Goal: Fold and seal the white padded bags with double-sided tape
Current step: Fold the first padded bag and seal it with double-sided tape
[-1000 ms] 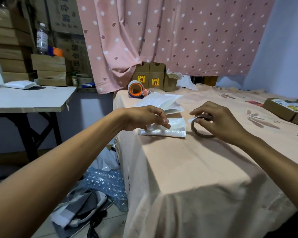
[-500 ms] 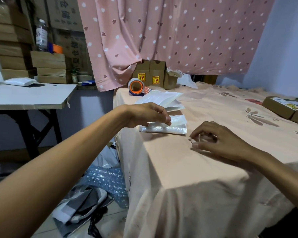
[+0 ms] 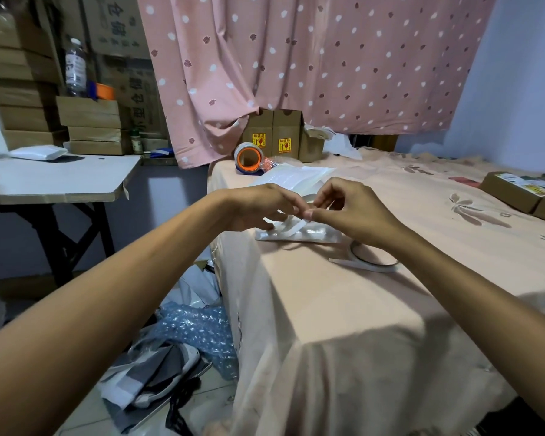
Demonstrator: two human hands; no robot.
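Observation:
A folded white padded bag [image 3: 315, 234] lies on the cloth-covered table [image 3: 343, 297] near its left edge. Just above the bag my left hand [image 3: 258, 209] and my right hand [image 3: 356, 209] meet. Both pinch a short white strip of double-sided tape [image 3: 291, 227] that slants down toward the bag. The thin roll of double-sided tape [image 3: 375, 262] lies flat on the table, right of the bag, its loose end pointing left. A stack of unfolded white padded bags [image 3: 293, 177] sits behind my hands.
An orange-cored packing tape dispenser [image 3: 249, 158] and brown cartons [image 3: 274, 136] stand at the table's back left. Boxes [image 3: 516, 193] lie at the right edge. A grey side table [image 3: 51, 180] stands to the left. Bubble wrap [image 3: 195, 328] and fabric lie on the floor.
My right hand left the tape roll on the table and rose to meet my left hand over the bag. A tape strip now hangs between both hands.

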